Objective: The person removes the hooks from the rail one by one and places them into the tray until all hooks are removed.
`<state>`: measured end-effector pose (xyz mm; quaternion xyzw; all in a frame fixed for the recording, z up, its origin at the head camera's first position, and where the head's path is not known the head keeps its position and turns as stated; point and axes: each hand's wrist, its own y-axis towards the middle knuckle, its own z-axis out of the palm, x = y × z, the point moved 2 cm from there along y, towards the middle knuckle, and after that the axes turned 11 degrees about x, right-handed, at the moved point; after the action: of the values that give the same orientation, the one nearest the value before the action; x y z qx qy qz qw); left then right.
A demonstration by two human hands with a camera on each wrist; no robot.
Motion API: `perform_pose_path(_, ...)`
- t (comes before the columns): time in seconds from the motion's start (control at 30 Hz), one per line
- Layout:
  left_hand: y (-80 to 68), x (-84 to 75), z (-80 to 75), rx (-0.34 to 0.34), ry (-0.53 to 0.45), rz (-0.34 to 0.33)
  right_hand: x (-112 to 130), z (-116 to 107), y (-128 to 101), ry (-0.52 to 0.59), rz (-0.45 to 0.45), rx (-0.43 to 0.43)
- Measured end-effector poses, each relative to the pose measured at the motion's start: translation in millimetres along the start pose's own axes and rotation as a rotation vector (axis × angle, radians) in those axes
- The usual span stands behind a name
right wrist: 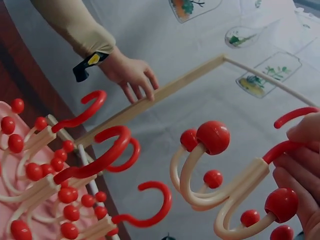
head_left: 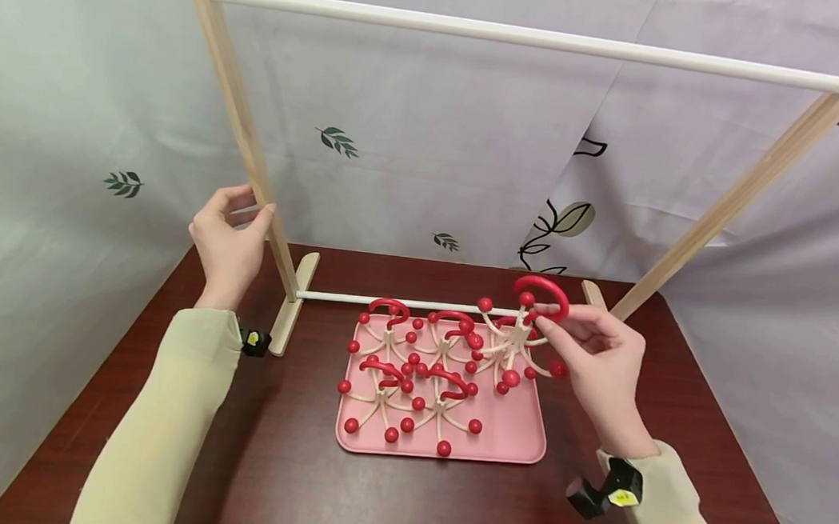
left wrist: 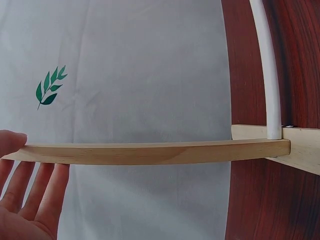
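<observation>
My left hand point(head_left: 231, 242) holds the left wooden post point(head_left: 236, 106) of a standing frame, thumb on one side and fingers on the other. In my right hand point(head_left: 608, 362) is a cream multi-arm hanger with red ball tips point(right wrist: 245, 182), pinched by its red hook point(head_left: 546, 283). It is raised over the right rear part of a pink tray point(head_left: 513, 432). Several similar hangers point(head_left: 382, 396) stand in that tray with their red hooks upward; the held one partly hides one of them.
A white top rod point(head_left: 520, 37) joins the two posts, and a white lower rod point(head_left: 338, 297) runs behind the tray. The right post point(head_left: 741, 193) leans outward in view. Everything stands on a dark red-brown table point(head_left: 285, 462), with a patterned cloth point(head_left: 426, 150) behind.
</observation>
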<state>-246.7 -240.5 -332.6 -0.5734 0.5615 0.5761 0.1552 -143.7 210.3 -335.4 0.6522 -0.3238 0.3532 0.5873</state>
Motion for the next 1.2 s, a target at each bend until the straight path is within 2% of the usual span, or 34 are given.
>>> perform_pose_path(0.2, 0.2, -0.7, 0.2, 0.004, -0.014, 0.012, -4.1, -8.3, -22.5, -0.002, 0.054, 0.004)
perform_pose_path(0.57, 0.6, -1.1, 0.4, 0.008, -0.018, 0.011, -26.4, -13.1, -54.2, 0.028, 0.163, 0.07)
perform_pose_path(0.97, 0.4, -1.9, 0.5, 0.005, -0.015, 0.011, -45.9, -9.4, -71.7, 0.033, 0.131, 0.175)
perform_pose_path(1.2, -0.2, -0.9, 0.4, 0.001, -0.008, 0.003, -55.5, -4.5, -79.3, 0.071, 0.169, 0.172)
